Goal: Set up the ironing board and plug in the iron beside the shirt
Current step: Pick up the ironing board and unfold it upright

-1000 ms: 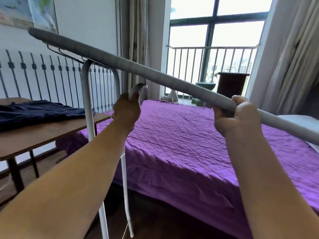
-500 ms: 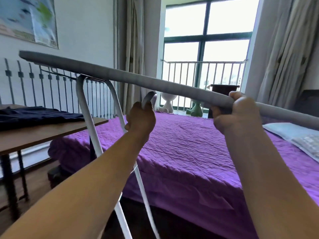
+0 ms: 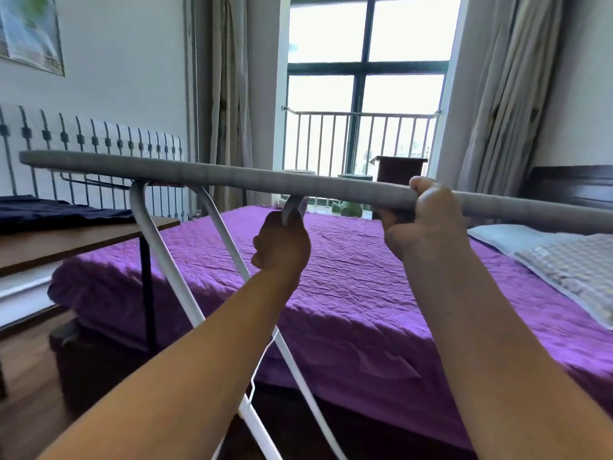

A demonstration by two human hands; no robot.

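Ironing board [image 3: 212,172] above purple bed [image 3: 365,293]

One ironing board [image 3: 232,175], two white legs [image 3: 166,257], two hands, left [image 3: 282,244] and right [image 3: 421,220]; one counter [image 3: 66,240], one dark shirt [image 3: 49,212], one bed [image 3: 365,293], two pillows [image 3: 530,240].

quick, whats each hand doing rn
Left hand: closed on the white leg frame.
Right hand: closed on the ironing board edge.
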